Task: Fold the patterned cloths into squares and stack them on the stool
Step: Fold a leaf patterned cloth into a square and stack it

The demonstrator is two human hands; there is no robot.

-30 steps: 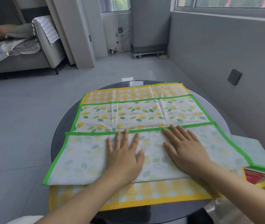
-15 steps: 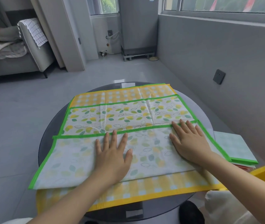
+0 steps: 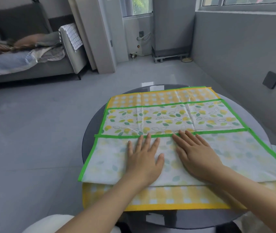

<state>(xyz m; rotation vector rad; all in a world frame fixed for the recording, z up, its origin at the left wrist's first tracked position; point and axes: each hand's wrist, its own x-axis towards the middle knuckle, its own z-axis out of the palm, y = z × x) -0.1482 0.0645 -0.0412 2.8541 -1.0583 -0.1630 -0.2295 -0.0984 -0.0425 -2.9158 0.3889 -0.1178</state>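
Both hands, left hand and right hand, press flat on the leaf cloth, fingers spread. It lies over a yellow cloth on the worktop.

Both forearms were bare, no sleeves reaching them. The left hand and right hand wore no rings or gloves

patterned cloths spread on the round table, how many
2. The green-edged leaf-print cloth lies on top, near part folded over under both flat hands. The yellow checked cloth lies beneath it, showing at the near and far edges. More may be hidden underneath.
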